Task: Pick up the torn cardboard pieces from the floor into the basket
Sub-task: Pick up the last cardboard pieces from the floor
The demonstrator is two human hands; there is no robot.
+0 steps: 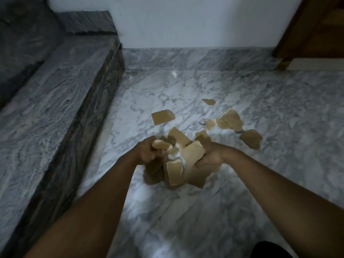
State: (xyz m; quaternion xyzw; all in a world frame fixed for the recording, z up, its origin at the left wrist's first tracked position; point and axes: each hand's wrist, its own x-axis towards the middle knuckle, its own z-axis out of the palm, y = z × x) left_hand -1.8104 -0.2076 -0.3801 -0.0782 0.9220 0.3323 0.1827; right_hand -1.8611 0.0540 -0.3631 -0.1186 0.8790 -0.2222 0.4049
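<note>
Left hand (147, 151): fingers curled tight round a pale torn cardboard piece (161, 144), which pokes out past the knuckles toward the other hand.
Right hand (208, 157): fingers wrapped under and round a bigger tan cardboard chunk (192, 153), thumb side up, the chunk sticking up and leftward out of the grip.
Between the hands: a light-faced scrap (174, 173) sits just below both sets of fingers, tilted; I cannot tell whether it hangs from a hand or lies on the heap.
Under the hands: a brown heap of scraps (154, 174) on the marble floor (279, 183), partly in shadow beneath the fingers.
Just beyond the fingers: an angled piece (179, 136) close above the left knuckles, and a small one (202, 135) near the right fingertips.
Farther out: a squarish piece (162, 116) well past the left hand; a pale cluster (229, 119) and a darker flat piece (251, 138) beyond and to the right of the right hand; one small scrap (208, 101) farthest off.
Left side: a raised marble step (55, 94) runs along the floor, well clear of the left hand.
Far end: white wall (186, 21), and a wooden door frame (297, 30) off to the right.
</note>
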